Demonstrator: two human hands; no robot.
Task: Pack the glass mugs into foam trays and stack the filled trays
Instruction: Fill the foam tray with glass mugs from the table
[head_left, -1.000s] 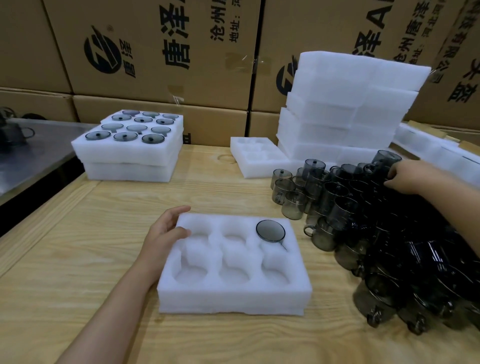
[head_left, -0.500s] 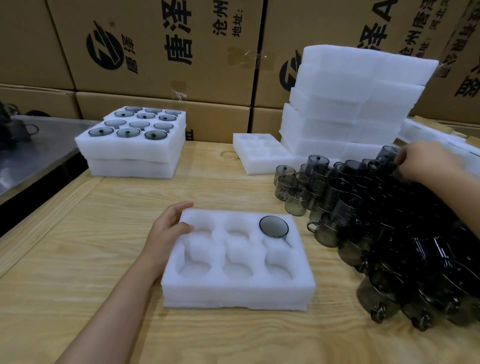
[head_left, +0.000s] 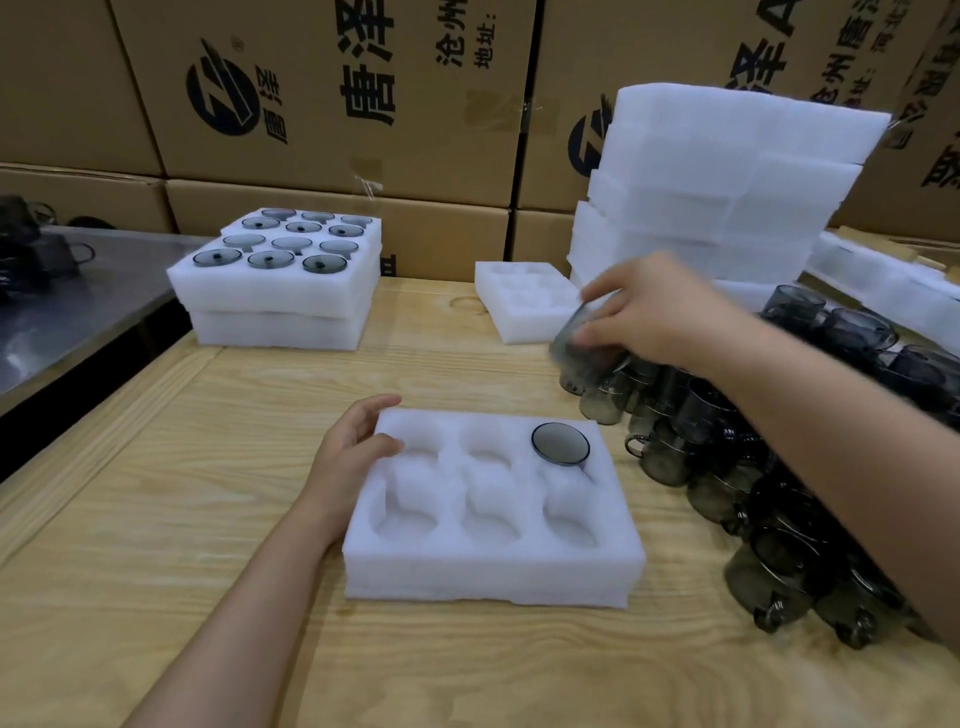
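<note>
We are early in filling the tray (head_left: 488, 577): one mug (head_left: 560, 443) sits in its far-right pocket, mouth down so we see its round base. The other five pockets are bare.

Our left hand (head_left: 353, 452) rests against the tray's far-left corner, thumb on top of the foam and fingers loose, steadying rather than gripping. Our right hand (head_left: 654, 312) is beyond the tray's far-right corner, fingers wrapped over a second mug (head_left: 582, 348). That mug is blurred and tipped, so we cannot tell where its handle points.

The loose pile (head_left: 779, 467) of smoky glass lies to the right of the tray. The filled stack (head_left: 280, 296), two layers high, stands well beyond the tray's left side. A spare tray (head_left: 524, 306) and a tall stack of empty foam (head_left: 727, 171) stand beyond its right side.

Next, we judge, the carried mug must be turned mouth down over a bare pocket, probably the far-middle one. It should then be pressed in straight, with its handle in the side notch, while our left hand keeps the light foam from sliding.

The boxes (head_left: 363, 104) behind the tray carry a round black logo, large characters 唐泽, and smaller 沧州 and 地址:. The rest is cut off.
</note>
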